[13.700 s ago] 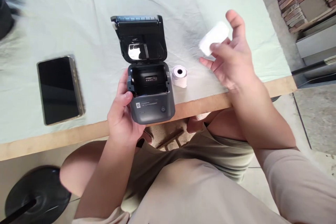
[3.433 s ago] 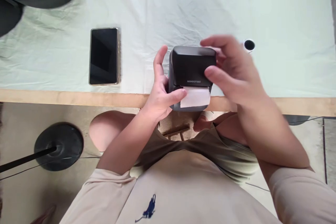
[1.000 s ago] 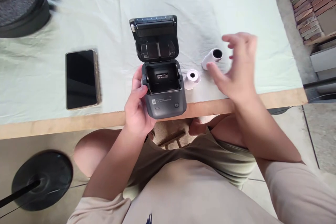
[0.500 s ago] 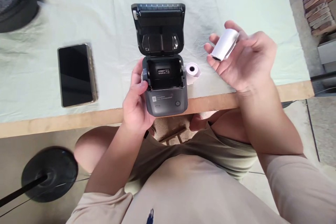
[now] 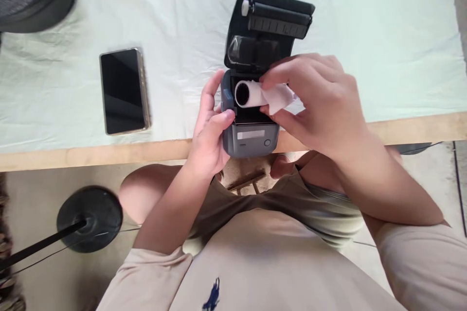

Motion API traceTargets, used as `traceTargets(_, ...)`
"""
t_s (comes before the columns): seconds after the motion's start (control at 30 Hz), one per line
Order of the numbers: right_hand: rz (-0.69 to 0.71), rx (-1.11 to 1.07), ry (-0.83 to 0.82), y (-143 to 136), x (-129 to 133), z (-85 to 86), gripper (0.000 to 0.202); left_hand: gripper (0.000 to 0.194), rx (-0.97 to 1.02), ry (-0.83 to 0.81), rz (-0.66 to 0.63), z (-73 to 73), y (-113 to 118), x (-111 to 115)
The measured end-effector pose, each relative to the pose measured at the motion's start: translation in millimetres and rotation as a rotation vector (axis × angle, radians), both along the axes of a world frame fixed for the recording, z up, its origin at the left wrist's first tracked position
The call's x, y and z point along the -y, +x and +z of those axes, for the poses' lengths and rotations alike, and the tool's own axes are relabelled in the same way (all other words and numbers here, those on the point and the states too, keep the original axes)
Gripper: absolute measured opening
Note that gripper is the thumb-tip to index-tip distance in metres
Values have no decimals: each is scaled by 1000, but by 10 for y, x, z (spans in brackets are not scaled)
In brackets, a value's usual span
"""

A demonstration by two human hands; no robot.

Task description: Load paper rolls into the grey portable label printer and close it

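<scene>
A dark grey label printer (image 5: 251,146) sits at the table's front edge, its lid (image 5: 273,14) swung up and back. My left hand (image 5: 211,131) grips the printer's left side, thumb on the rim of the paper bay. Between the thumb and fingers of my right hand (image 5: 321,97) is a white paper roll (image 5: 255,95). The roll lies sideways at the mouth of the bay, its dark hollow core facing left and a loose paper flap hanging toward me. My right hand hides the roll's right end and part of the bay.
A black-screened phone (image 5: 124,92) lies on the pale cloth (image 5: 175,48) to the left. Farther back at the left stands a round black container (image 5: 36,0). The table's wooden edge (image 5: 91,155) runs before my knees. On the floor is a round black base (image 5: 91,218) with a pole.
My right hand has swung left and turned over, bringing the paper roll from beside the printer into its bay opening. The printer has tilted slightly in my left hand. The second roll is now hidden.
</scene>
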State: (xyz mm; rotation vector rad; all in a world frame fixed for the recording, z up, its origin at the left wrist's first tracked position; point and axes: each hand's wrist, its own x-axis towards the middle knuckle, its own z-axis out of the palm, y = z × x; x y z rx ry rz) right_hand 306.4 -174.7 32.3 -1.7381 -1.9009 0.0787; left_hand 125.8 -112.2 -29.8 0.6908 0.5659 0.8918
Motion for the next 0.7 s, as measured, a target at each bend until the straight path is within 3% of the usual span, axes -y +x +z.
traceTargets(0.1, -42, 62, -36, -23, -13, -4, 15, 39, -14, -15, 5, -3, -16, -9)
traceTargets(0.23, -63, 97, 51, -35, -2, 3, 21, 49, -54, -45, 12, 4, -12, -9)
traceTargets(0.47, 60, -39, -88, -19, -30, 2, 12, 57, -60, -110, 15, 21, -11, 21)
traceTargets(0.57, 38, -44, -6, -17, -16, 4, 8, 51, -27, -68, 11, 10, -13, 15)
traceTargets(0.7, -6, 66, 62, -24, -10, -15, 18, 49, -13, -43, -8, -12, -7, 10)
